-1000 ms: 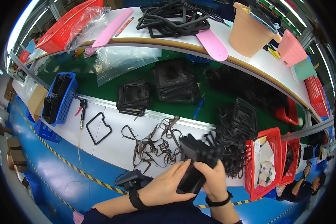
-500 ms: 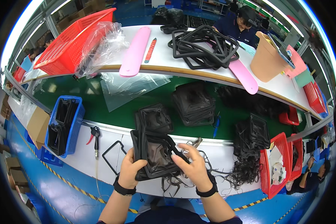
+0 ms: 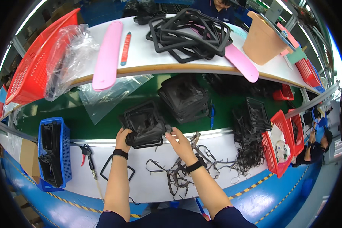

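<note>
Both hands grip a stack of black square frames (image 3: 143,123) at the near edge of the green belt (image 3: 83,125). The left hand (image 3: 122,137) curls its fingers round the stack's left corner; the right hand (image 3: 178,140) pinches its right edge. Black trimmings (image 3: 178,174) lie on the white bench (image 3: 148,190) just below. A second frame stack (image 3: 184,97) sits behind, and a blue basket (image 3: 53,152) stands well to the left.

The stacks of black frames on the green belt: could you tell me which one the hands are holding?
The nearest stack, at the belt's front edge: the left hand and right hand grip its sides. The taller stack behind it lies untouched.
</note>
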